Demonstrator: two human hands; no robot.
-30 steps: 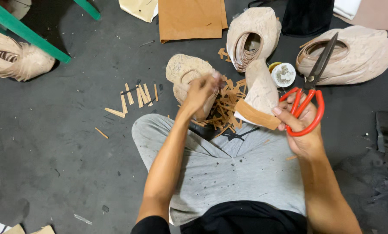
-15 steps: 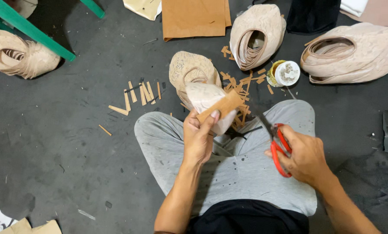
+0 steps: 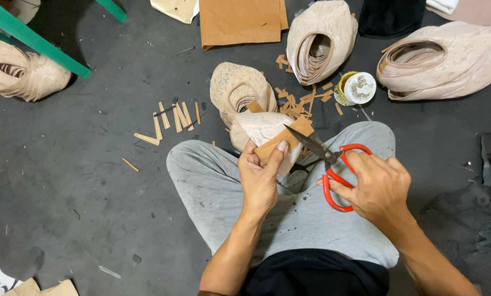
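My left hand (image 3: 261,174) grips a cream lace shoe upper (image 3: 256,127) with a tan leather strip (image 3: 283,138) pressed under the thumb. My right hand (image 3: 378,186) holds red-handled scissors (image 3: 333,167); their dark blades point up-left and meet the strip's right end. Both hands are over my lap, in grey trousers (image 3: 212,186). Another lace upper (image 3: 236,87) lies on the floor just beyond the held one.
Tan leather offcuts (image 3: 171,118) litter the dark floor; more scraps (image 3: 300,100) lie near a small open tin (image 3: 355,87). Stacks of lace uppers (image 3: 321,38) (image 3: 443,60) (image 3: 20,74) sit around. A tan leather sheet (image 3: 240,19) lies at top. A green stool leg (image 3: 34,41) crosses top left.
My left hand picked up the upper and strip and drew them toward my lap. My right hand lowered the scissors from the far right and brought the blades to the strip.
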